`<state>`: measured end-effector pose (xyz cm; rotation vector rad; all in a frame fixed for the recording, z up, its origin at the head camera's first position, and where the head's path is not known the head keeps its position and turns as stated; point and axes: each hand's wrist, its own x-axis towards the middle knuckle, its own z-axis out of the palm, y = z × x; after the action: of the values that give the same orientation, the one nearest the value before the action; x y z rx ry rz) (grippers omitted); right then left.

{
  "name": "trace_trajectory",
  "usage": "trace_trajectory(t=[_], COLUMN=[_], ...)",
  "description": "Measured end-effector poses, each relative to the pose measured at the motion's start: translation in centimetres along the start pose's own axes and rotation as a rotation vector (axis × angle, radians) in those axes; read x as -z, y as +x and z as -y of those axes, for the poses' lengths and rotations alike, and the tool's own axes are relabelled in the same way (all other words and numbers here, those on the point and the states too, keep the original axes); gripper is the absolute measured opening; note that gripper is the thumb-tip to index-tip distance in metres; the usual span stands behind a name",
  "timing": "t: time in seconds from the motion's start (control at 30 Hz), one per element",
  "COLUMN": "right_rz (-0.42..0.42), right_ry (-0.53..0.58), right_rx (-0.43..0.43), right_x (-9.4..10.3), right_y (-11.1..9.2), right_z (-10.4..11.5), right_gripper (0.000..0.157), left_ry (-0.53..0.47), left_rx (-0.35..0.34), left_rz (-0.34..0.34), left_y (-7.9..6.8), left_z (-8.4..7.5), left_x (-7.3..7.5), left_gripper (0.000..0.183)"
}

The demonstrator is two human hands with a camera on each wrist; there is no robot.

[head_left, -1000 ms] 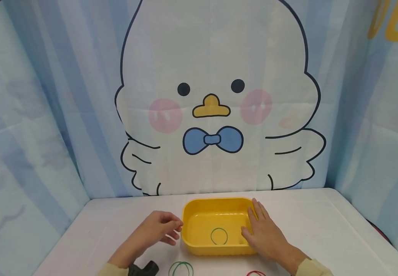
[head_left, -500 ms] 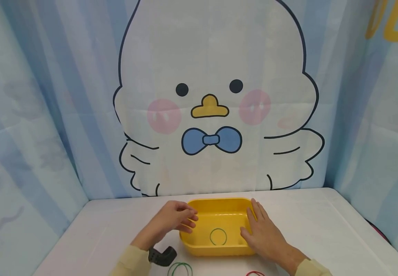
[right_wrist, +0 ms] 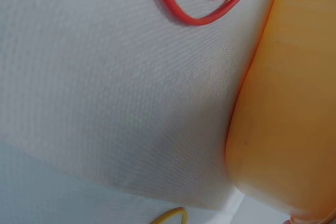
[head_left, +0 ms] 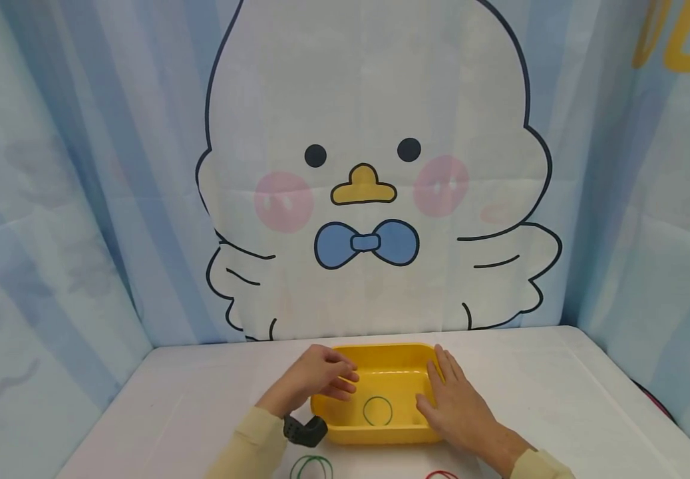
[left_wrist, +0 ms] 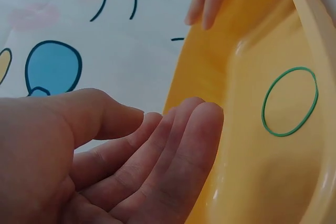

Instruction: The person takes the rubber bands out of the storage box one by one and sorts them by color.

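A yellow plastic tray [head_left: 389,436] stands on the table with one green rubber band [head_left: 377,411] lying flat on its floor. My left hand [head_left: 315,379] hovers over the tray's left end. In the left wrist view, its thumb and loosely bent fingers [left_wrist: 197,145] stand apart, with nothing between them. My right hand [head_left: 461,409] rests along the tray's right rim, fingers extended and thumb reaching over the inside. In the right wrist view only the tray's outer wall [right_wrist: 289,103] shows, most of that hand being out of sight.
Nearer the person, several green rubber bands [head_left: 311,468] lie left of centre and red rubber bands [head_left: 442,474] lie right of centre, both cut by the frame's bottom. A white cloth covers the table [head_left: 201,372]. A printed cartoon curtain [head_left: 368,293] hangs behind it.
My left hand has moved right and slightly away from me, from beside the tray's left edge to over it. The right hand and the green rubber band in the tray have kept their places.
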<state>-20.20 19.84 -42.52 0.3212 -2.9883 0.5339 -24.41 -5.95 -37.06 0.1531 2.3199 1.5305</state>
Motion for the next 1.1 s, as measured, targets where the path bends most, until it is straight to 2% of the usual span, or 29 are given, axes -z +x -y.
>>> trace_trajectory(t=[0.23,0.47,0.6,0.9,1.1], right_rz=[-0.003,0.002,-0.002,0.008,0.003], right_ry=[-0.003,0.005,0.008,0.023,0.017], right_rx=[0.001,0.003,0.008,0.005,-0.007], right_x=[-0.1,0.0,0.1,0.3,0.1], right_y=[0.0,0.0,0.0,0.0,0.1], right_z=[0.0,0.1,0.1,0.3,0.1], right_gripper=[0.068,0.068,0.067,0.068,0.069], left_ry=[0.038,0.036,0.037,0.146,0.257], left_rx=[0.018,0.024,0.029,0.074,0.082], left_rz=[0.011,0.048,0.042,0.005,0.000], left_y=[1.2,1.7,1.9,2.0,1.8], left_z=[0.6,0.9,1.0,0.9,0.7], left_x=[-0.9,-1.6,-2.0,-3.1,-3.2], left_gripper=[0.022,0.022,0.021,0.012,0.017])
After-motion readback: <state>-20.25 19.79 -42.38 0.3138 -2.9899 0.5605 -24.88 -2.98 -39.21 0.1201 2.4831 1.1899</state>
